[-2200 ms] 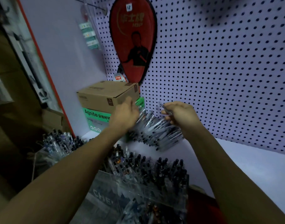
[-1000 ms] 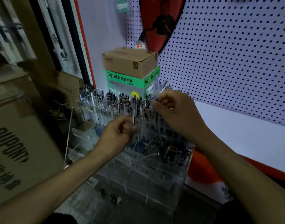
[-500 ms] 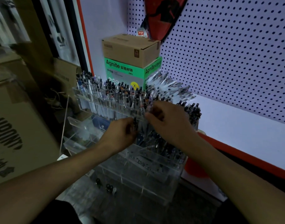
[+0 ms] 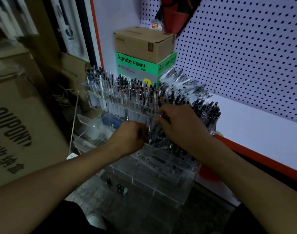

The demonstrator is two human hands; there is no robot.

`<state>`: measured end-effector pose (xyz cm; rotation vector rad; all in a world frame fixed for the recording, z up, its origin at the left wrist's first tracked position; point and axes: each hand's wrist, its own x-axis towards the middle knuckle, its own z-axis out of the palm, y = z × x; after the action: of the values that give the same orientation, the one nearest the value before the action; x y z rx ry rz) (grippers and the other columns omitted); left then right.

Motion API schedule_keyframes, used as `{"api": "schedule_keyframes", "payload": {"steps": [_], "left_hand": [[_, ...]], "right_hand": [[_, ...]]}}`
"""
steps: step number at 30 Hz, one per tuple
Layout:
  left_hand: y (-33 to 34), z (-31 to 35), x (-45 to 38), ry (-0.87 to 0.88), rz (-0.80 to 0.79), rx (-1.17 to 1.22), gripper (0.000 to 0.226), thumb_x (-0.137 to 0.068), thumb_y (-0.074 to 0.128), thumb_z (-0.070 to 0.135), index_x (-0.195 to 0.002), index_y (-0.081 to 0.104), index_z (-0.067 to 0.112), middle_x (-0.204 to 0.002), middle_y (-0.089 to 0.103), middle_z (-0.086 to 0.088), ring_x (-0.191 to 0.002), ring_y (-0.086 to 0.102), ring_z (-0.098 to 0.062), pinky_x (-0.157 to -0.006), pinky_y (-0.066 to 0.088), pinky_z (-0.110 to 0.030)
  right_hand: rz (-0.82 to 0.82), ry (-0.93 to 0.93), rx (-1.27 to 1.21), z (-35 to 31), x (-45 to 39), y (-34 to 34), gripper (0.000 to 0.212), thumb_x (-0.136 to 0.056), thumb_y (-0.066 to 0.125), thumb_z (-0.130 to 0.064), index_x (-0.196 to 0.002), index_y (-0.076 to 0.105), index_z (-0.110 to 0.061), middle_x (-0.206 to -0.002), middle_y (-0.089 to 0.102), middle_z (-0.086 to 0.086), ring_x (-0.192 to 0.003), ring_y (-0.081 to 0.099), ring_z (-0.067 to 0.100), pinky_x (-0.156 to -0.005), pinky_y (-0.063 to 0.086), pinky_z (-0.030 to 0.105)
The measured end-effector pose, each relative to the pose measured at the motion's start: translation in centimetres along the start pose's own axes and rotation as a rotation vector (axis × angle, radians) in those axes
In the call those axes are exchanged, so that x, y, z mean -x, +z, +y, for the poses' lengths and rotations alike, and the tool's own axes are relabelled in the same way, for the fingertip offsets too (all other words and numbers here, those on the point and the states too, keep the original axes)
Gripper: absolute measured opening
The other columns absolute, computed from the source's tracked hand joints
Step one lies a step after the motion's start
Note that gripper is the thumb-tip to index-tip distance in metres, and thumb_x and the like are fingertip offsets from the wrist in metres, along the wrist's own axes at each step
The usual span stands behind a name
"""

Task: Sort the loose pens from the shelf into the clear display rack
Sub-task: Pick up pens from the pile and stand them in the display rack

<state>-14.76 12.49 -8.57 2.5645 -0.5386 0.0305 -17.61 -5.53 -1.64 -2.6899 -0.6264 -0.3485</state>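
The clear display rack [image 4: 161, 168] stands in tiers in front of the white shelf [image 4: 255, 132], its upper rows packed with upright pens [image 4: 127, 92]. A heap of loose pens [image 4: 181, 81] lies on the shelf behind the rack, beside the green box. My left hand [image 4: 130, 138] has its fingers curled and pinches a pen at a middle tier. My right hand [image 4: 181, 125] is just to its right, fingers curled over pens in the same tier. What exactly the right fingers grip is hidden.
A brown carton [image 4: 144, 43] sits on a green Agnite box [image 4: 141, 66] at the back of the shelf. A pegboard wall [image 4: 245, 53] rises behind. A large cardboard box [image 4: 17, 124] stands at the left. Small dark caps [image 4: 119, 188] lie in the rack's lowest tier.
Both hands have come down from the loose heap on the shelf to the rack's middle tier. Over the last half second they have barely shifted.
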Motion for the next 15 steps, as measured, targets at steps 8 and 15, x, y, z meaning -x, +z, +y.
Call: {"api": "schedule_keyframes", "payload": {"steps": [8,15], "left_hand": [[-0.8,-0.8,1.0,0.060,-0.027,0.096,0.036,-0.086,0.068,0.006,-0.063,0.052,0.027,-0.066,0.056,0.007,-0.061,0.052,0.001,-0.060,0.038,-0.022],[-1.1,-0.7,1.2,0.074,0.012,0.117,0.008,-0.087,0.064,0.002,-0.089,0.071,0.007,-0.082,0.067,-0.004,-0.077,0.061,-0.018,-0.066,0.045,-0.026]], "right_hand": [[-0.258,0.066,0.286,-0.2,-0.7,2.1,0.014,-0.099,0.049,-0.015,-0.096,0.063,-0.015,-0.081,0.057,0.008,-0.072,0.056,0.028,-0.068,0.049,0.035],[-0.266,0.110,0.333,-0.5,-1.5,2.9,0.014,-0.096,0.055,-0.014,-0.105,0.066,-0.014,-0.091,0.061,0.009,-0.074,0.055,0.027,-0.066,0.046,0.035]]}}
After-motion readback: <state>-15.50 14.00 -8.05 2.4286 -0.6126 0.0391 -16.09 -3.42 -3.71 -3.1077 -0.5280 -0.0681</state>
